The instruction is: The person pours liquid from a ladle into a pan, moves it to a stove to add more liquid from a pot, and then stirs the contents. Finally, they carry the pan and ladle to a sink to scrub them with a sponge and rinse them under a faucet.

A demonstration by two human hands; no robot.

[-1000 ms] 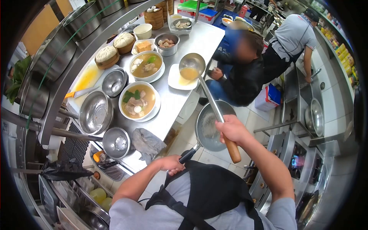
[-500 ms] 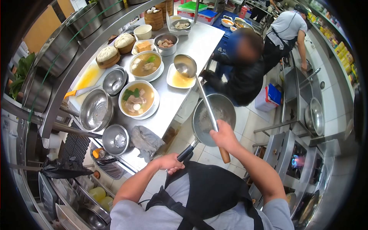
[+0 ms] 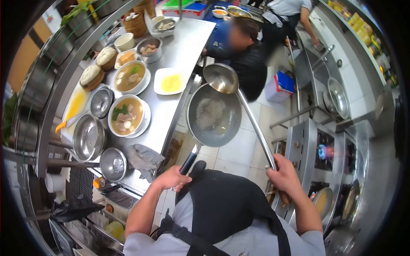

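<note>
Two hands are busy beside the steel bench (image 3: 188, 42): the left hand (image 3: 173, 178) grips the wok (image 3: 213, 115) by its handle over the floor, the right hand (image 3: 284, 175) is closed around the ladle (image 3: 222, 79), its bowl at the wok's far rim.

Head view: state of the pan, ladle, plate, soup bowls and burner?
Round steel frying pan: nearly empty, thin residue, held by left hand.
Long steel ladle: empty, held by right hand.
White square plate: holds yellow sauce.
Two white soup bowls: full.
Stove burner: lit.
</note>
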